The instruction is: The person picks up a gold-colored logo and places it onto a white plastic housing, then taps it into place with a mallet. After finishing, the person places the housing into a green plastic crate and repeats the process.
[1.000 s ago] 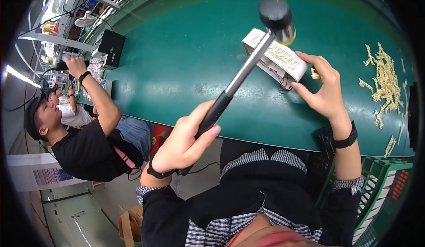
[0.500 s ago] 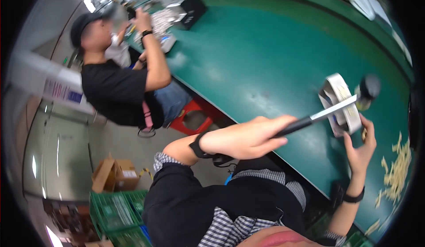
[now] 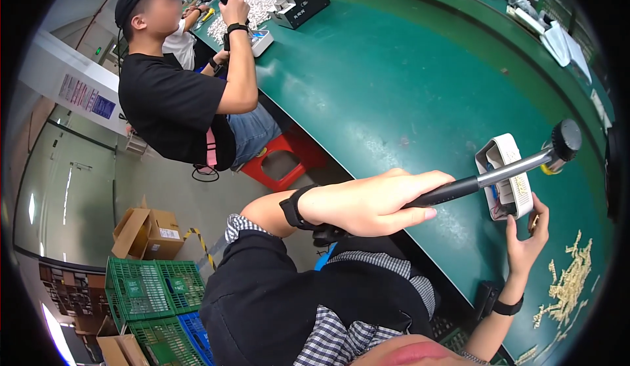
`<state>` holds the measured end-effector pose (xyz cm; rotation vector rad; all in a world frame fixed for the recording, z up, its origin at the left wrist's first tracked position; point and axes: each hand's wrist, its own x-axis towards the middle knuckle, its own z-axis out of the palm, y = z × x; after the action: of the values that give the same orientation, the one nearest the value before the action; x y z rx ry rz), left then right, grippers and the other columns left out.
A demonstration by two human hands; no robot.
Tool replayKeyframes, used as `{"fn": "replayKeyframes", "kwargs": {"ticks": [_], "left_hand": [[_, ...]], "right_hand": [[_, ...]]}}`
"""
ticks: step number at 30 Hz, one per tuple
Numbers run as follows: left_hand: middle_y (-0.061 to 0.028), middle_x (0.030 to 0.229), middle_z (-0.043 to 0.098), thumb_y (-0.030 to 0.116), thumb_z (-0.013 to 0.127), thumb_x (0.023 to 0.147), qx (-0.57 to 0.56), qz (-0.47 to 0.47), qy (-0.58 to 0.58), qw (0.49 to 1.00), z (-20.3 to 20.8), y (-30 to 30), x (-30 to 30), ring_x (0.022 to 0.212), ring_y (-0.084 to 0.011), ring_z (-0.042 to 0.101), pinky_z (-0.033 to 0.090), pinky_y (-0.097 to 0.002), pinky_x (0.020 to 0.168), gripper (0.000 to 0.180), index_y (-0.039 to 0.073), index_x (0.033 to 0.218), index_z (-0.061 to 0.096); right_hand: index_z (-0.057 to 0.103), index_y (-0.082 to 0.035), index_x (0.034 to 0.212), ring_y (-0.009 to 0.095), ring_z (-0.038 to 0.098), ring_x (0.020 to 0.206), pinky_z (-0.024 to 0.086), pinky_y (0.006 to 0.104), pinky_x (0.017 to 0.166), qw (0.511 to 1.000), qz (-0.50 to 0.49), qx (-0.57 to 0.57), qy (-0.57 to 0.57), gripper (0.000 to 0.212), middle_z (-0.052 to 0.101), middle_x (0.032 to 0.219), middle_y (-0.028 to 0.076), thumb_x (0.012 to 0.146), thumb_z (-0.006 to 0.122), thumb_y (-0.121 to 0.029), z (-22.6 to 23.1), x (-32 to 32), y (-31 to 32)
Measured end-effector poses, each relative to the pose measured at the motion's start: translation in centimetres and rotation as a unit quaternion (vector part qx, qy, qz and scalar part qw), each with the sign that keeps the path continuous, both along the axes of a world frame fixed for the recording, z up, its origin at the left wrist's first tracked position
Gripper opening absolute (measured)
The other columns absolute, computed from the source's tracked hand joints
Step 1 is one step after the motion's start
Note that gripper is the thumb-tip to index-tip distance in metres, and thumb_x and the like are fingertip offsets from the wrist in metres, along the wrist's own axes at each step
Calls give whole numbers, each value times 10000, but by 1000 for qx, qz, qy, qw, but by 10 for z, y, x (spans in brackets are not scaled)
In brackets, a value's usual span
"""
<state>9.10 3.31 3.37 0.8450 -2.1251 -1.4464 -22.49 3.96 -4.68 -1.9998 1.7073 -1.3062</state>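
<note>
My left hand (image 3: pixel 374 202) is wrapped round the black grip of a mallet (image 3: pixel 518 168). Its metal shaft reaches right, crossing over a white plastic casing (image 3: pixel 523 195), and its round head is black with yellow on the underside. The casing stands on its side on the green table and has dark parts and blue and red bits inside. At the casing's near end, my right hand (image 3: pixel 527 251) holds it between thumb and fingers. Small cream-coloured pieces show among those fingers. The mallet hides part of the casing.
A heap of cream strips (image 3: pixel 569 284) lies on the green table (image 3: pixel 394 71) right of my right hand. At far left a co-worker (image 3: pixel 177 103) sits on a red stool (image 3: pixel 282 162) near a black machine (image 3: pixel 305 2). Green crates (image 3: pixel 141 287) and a cardboard box (image 3: pixel 154 231) stand at left.
The view has shifted slightly and become sharper. The mallet's head now sits a little farther right of the casing. Both hands keep their holds.
</note>
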Motion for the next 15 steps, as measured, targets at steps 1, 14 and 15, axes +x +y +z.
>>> {"fn": "replayKeyframes", "kwargs": {"ticks": [1,14,15], "left_hand": [[-130,718,509,115,490,909,-2,0,17,1000,1,3,0,571,-218,498,406,-339,558,411,-20,1280,376],[-132,673,529,113,508,891,-44,142,-12,989,-24,-25,-7,561,-241,518,400,-370,530,351,-6,1205,404],[-147,714,543,111,514,885,-50,169,-43,983,-33,-32,-6,579,-259,535,416,-379,541,361,-10,1206,403]], "right_hand": [[559,9,1108,114,385,675,295,241,579,1000,-2,1,3,469,515,831,22,672,689,-106,-1,-1,1],[393,-5,1341,218,455,1124,298,340,987,998,-59,35,-6,640,473,1285,152,898,426,-467,-39,-51,-22],[383,-11,1353,238,415,1201,250,362,1036,993,-89,59,58,636,461,1307,163,913,396,-470,-41,-47,-21]]}}
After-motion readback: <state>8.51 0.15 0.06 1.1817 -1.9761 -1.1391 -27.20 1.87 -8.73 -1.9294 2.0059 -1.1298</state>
